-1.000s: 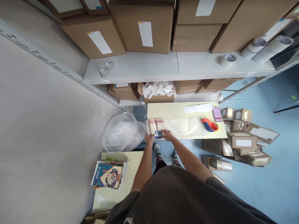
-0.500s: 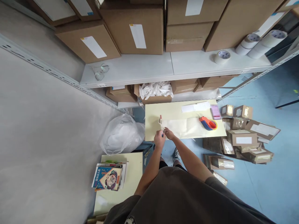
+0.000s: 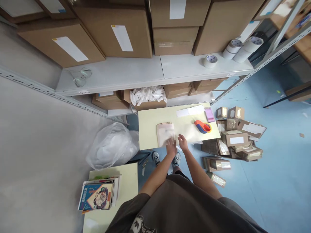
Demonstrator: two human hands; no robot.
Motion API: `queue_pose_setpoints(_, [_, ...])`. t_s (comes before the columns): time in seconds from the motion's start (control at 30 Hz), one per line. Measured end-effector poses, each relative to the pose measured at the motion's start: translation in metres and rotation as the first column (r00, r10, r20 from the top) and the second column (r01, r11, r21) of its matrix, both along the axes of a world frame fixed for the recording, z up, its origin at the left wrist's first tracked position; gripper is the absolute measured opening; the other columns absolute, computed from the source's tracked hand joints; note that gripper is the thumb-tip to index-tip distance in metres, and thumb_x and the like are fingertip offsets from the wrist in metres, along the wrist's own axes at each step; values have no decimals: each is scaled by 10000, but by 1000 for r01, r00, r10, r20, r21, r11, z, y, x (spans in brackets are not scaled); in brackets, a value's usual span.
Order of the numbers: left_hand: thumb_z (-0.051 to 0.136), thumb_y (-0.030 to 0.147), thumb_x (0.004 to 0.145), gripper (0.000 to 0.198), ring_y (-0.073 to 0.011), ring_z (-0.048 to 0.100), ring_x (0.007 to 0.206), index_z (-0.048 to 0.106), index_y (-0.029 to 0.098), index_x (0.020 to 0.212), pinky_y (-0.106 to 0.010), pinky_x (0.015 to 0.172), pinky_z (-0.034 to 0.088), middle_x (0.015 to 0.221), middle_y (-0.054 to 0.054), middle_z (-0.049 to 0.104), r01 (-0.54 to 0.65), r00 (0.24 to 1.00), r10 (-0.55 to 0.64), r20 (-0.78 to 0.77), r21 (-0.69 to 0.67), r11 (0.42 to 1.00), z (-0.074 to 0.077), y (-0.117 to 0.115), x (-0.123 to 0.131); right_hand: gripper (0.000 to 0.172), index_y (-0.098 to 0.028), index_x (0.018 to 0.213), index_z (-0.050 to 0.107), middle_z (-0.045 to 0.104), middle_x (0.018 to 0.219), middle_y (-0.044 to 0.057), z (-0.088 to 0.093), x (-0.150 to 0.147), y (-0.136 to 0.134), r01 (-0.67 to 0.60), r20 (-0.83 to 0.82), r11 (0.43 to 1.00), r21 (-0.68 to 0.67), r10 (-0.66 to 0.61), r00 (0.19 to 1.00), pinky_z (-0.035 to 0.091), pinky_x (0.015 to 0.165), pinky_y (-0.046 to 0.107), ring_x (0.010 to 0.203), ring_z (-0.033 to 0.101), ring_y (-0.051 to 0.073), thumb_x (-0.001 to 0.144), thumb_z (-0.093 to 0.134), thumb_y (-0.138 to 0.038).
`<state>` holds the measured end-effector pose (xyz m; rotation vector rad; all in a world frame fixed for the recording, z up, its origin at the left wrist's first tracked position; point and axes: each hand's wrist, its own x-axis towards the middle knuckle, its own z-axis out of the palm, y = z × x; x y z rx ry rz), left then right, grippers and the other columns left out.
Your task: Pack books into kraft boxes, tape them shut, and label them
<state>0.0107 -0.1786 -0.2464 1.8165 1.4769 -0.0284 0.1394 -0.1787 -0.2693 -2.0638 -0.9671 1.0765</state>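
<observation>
From left edge of table we see margin, then wrapped book by near edge. Left hand at its near right corner: blurred, we cannot tell grip. Right hand just beside, fingers loosely parted. Pale sheet, tape dispenser toward right edge.

Near left, a blue picture book bears Chinese characters, apparently ending 知识儿歌; the shelf tag is illegible.

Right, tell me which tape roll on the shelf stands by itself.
The leftmost roll on the shelf; the other rolls are stacked close together to its right.
</observation>
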Motion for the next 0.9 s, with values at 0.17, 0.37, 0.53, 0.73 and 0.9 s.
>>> queue_pose_setpoints(0.17, [672,133,865,504,-402,480,1470,722,196,1363,-527,1230,400,1473,-203,629,27,990,-32,135,45,999,-4,9,-22,588,-238,1600,550,541,1658,99,1,-25,7,-354,57,925,-139,365,929,428,1261,426,1554,488,258,1031,511,-383])
queue_pose_setpoints(0.37, [579,168,939,386,-272,616,1355,751,235,1278,-390,1162,466,1364,-131,721,-413,911,411,43,90,906,-4,41,-76,581,-223,1606,549,478,1703,104,-1,-37,23,-460,127,863,-208,490,862,369,1304,412,1603,417,267,1039,573,-348])
queue_pose_setpoints(0.53, [708,265,894,218,-274,749,1081,780,213,1094,-327,935,533,1075,-105,815,-559,823,568,-1,-175,810,-17,71,-97,518,-294,1542,624,533,1671,53,-5,-27,26,-304,4,929,-213,312,950,459,1241,431,1468,592,277,1028,564,-326])
queue_pose_setpoints(0.73, [787,257,799,86,-250,766,857,745,182,804,-287,760,529,811,-71,787,-600,766,639,64,-285,748,-28,94,-122,550,-294,1408,738,688,1510,69,-10,-34,37,-107,-339,989,-98,68,938,441,1236,512,1433,605,329,914,705,-536])
queue_pose_setpoints(0.9, [793,243,754,154,-222,757,860,702,195,869,-269,754,543,858,-49,782,-720,648,749,138,-212,661,-22,97,-163,639,-307,1355,767,656,1546,99,-17,-76,58,-73,-519,993,-88,17,854,453,1199,558,1449,577,367,826,764,-666])
